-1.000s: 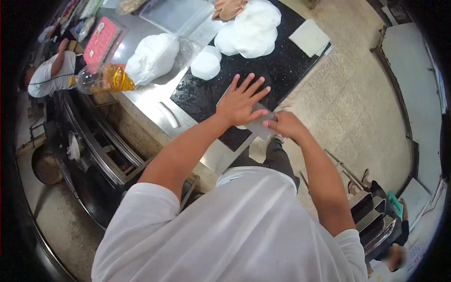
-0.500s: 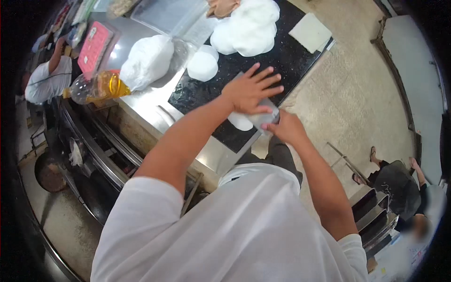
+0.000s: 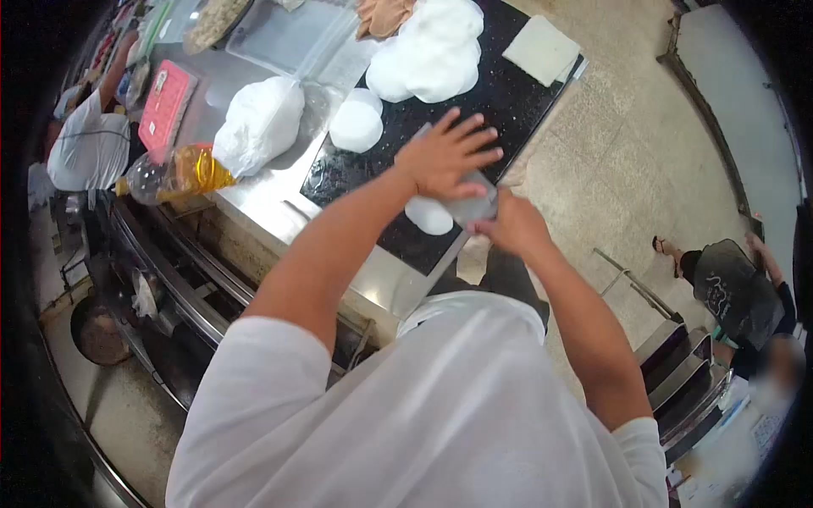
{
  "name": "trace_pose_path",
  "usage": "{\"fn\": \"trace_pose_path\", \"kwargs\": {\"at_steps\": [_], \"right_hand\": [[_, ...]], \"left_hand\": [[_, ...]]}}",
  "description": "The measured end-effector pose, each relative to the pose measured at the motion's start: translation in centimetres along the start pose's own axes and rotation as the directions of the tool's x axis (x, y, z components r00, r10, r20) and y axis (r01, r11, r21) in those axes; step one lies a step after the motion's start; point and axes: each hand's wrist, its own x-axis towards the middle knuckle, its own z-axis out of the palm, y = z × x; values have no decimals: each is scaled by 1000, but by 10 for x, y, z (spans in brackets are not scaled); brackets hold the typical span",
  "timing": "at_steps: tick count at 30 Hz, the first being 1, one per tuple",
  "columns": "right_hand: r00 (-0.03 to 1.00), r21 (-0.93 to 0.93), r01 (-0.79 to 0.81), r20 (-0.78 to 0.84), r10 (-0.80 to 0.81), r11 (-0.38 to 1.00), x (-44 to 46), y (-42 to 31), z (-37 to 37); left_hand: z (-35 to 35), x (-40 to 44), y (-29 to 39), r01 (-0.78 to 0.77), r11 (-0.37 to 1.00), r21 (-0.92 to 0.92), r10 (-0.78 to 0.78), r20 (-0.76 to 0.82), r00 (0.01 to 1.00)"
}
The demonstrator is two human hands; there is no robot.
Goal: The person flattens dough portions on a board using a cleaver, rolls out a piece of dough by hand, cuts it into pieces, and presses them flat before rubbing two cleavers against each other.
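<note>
My left hand (image 3: 445,161) lies with fingers spread on a wide flat blade (image 3: 476,196) over the black board (image 3: 508,110). At the board's near right edge, my right hand (image 3: 512,222) is closed round the blade's handle end. A thin white disc (image 3: 429,216) shows on the board beside the blade, partly covered by my left hand and the blade. Farther back are stacked white discs (image 3: 356,121) and a large overlapping pile of white discs (image 3: 428,51). A folded pale cloth (image 3: 542,51) lies at the board's far right corner.
Left of the board are a white plastic bag (image 3: 260,125), an oil bottle (image 3: 174,173) lying down and a pink-red box (image 3: 167,106). Behind stands a clear container (image 3: 288,38). One person (image 3: 89,157) is at far left, another (image 3: 737,292) at lower right. Metal trays (image 3: 677,372) stand nearby.
The left hand moved from the blade's far side slightly right, uncovering more of the thin white disc. The right hand keeps its hold. The person at right came further into view.
</note>
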Motion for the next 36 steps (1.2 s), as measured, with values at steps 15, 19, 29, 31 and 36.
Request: {"fn": "trace_pose_path", "kwargs": {"at_steps": [15,19,29,31,36], "right_hand": [[997,-12,41,-65,-41,999,7,4,-11],[1000,72,9,11,-10,997,-25,19,34],[999,-31,31,-22,-31,999,7,15,-27],[999,-25,16,-37,-17,1000,8,5,-22],[990,119,98,86,-108,988,-46,50,44]], "left_hand": [[-3,17,-10,6,999,37,-5,-27,1000],[14,-7,18,-31,997,-70,29,-32,999],[10,25,3,52,998,43,-47,-94,994],[5,24,-9,43,999,16,-42,-88,995],[17,-17,65,-6,995,-104,21,142,990]]}}
